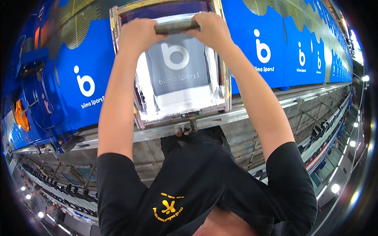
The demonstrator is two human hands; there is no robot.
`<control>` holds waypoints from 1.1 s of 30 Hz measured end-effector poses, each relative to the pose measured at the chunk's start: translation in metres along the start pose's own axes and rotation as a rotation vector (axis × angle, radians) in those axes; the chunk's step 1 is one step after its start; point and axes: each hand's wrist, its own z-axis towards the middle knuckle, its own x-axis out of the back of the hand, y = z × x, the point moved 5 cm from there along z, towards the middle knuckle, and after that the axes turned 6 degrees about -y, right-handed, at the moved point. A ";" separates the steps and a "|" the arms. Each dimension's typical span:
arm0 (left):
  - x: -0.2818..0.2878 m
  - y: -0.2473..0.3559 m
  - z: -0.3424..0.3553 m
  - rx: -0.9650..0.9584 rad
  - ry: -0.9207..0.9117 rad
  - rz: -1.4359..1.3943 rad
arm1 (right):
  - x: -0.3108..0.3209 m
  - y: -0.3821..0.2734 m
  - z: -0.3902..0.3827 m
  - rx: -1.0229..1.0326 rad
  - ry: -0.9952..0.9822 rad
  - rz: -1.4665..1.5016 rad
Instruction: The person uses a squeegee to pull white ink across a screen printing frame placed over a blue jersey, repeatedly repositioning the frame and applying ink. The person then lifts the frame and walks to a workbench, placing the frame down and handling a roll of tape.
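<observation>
Squeegee lay across the upper centre of the frame, a rounded grey-green bar, over the upper part of a screen. Left hand had its fingers curled round the bar's left end; right hand gripped the right end the same way. Both grips were narrow, closed about the bar, with a length of it bare between them.

The screen filled the upper middle, its mesh grey at the centre with a rounded white mark, and bright white along the sides and lower edge. Its rim looked stained. Blue cloths printed in white spread to either side of it, at upper left and upper right. Just below the screen, a metal rail crossed the picture. A blue machine stood at far left, with an orange rag beside it. Black shirt, with a yellow print, filled the lower centre. Lamps shone at lower right.
</observation>
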 end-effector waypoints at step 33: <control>0.095 0.182 -0.113 -0.220 0.114 -0.383 | 0.208 0.140 -0.215 -0.642 0.483 0.445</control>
